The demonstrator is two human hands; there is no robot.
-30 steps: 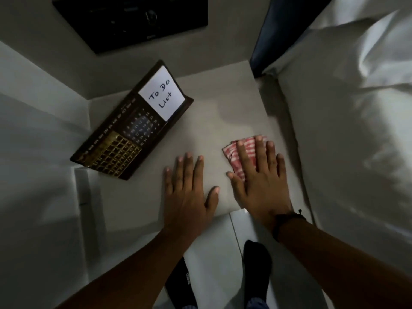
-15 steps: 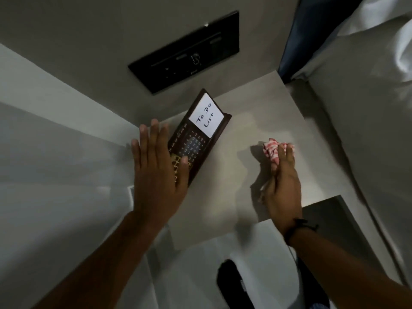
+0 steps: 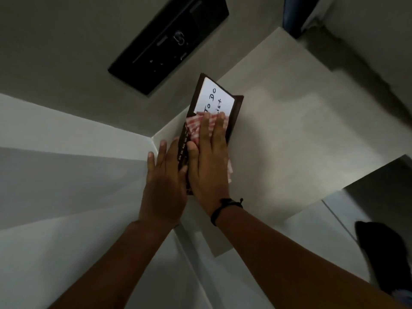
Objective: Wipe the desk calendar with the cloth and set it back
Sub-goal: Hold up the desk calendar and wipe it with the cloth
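The dark brown desk calendar (image 3: 237,108) with a white "To Do List" card stands at the back left of the pale side table (image 3: 289,130). My right hand (image 3: 209,161) lies flat on its face and presses the red-and-white striped cloth (image 3: 195,126) against it. The cloth peeks out past the fingertips and at the hand's right side. My left hand (image 3: 166,186) rests against the calendar's left edge, thumb on the month strip, and steadies it. Most of the calendar's lower face is hidden under both hands.
A black wall panel (image 3: 169,43) hangs on the grey wall behind the table. A white ledge (image 3: 66,152) runs along the left. White bedding (image 3: 379,30) and a dark headboard lie at the upper right. My dark-socked foot (image 3: 383,253) is on the floor at the lower right.
My right hand lifted the cloth off the table and carried it left onto the calendar's face. My left hand stays on the calendar's left edge. The view has shifted closer.
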